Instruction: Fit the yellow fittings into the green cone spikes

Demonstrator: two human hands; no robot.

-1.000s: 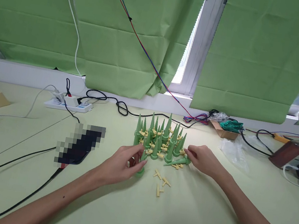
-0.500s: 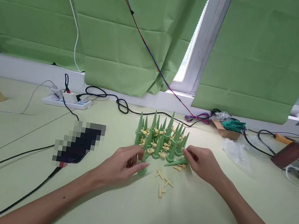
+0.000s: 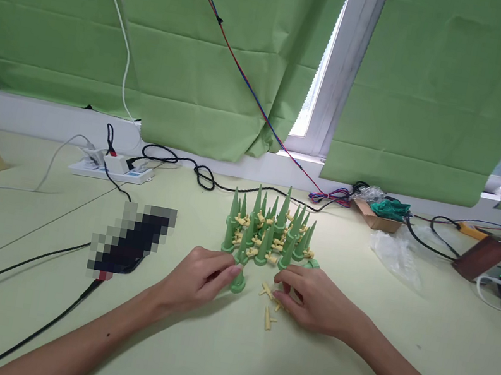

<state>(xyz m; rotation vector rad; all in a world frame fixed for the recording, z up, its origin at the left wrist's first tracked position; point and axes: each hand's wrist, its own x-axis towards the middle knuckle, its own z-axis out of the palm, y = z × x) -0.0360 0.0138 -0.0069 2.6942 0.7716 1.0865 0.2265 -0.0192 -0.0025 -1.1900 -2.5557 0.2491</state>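
Note:
My left hand (image 3: 202,275) pinches the upper part of a green cone (image 3: 238,283) with a round base, standing upright at the front of the cluster. My right hand (image 3: 315,301) hovers low over the table, thumb and index finger apart, with nothing visible between them. Close to its fingertips lie small yellow branched pieces (image 3: 266,291), partly covered by the hand. A yellow peg-like piece with a side stub (image 3: 267,318) lies nearer me. Behind the hands stand several green cones (image 3: 263,247) with yellow pieces among them. A green cone lying down (image 3: 312,264) shows only its base behind my right hand.
At left, a dark phone-like device (image 3: 138,242), partly pixelated, has a black cable. A power strip (image 3: 112,171) sits by the wall, with a black cord behind the cones. Toward the back right are a cardboard box (image 3: 377,219), clear plastic (image 3: 395,256) and a dark red box (image 3: 481,258).
My right hand has moved left and toward me, from beside the lying green cone to the loose yellow pieces. My left hand stays at the front cone, its fingers closed further around it.

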